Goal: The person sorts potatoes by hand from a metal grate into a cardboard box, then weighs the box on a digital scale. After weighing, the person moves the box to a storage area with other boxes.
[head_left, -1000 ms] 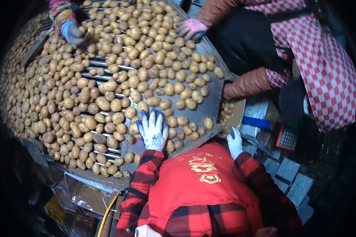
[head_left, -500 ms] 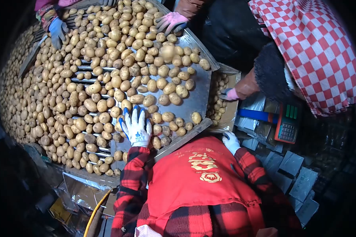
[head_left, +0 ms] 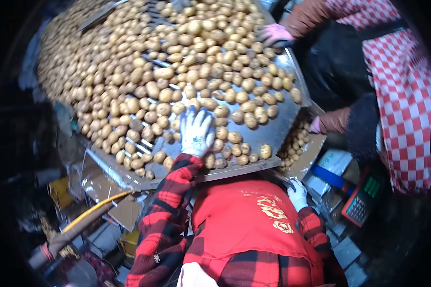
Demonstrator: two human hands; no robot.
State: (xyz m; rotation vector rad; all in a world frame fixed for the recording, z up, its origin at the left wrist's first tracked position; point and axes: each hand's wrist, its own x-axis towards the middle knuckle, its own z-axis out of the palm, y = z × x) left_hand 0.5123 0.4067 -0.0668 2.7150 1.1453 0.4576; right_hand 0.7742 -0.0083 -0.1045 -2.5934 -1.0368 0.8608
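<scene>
My left hand [head_left: 196, 133], in a white glove with blue fingertips, lies with fingers spread on the sorting table among many loose potatoes [head_left: 129, 79]. Potatoes touch it on both sides; its palm side is hidden. Under the potatoes show metal bars and a bare metal sheet [head_left: 283, 125]. Past the table's right end is a cardboard box [head_left: 313, 150] with small potatoes inside. My right hand [head_left: 297, 194], gloved the same way, has its fingers closed at the box's near corner.
A co-worker's pink-gloved hand [head_left: 277, 35] rests at the table's far right edge, the other hand [head_left: 316, 125] at the box. A raised rim [head_left: 244, 170] borders the table. A red device with green keys [head_left: 364, 198] and grey blocks [head_left: 347, 251] lie to the right.
The view has shifted, so table, box and people appear further right. My left hand stays spread on the potatoes, a few of which have shifted around it. My right hand remains at the box.
</scene>
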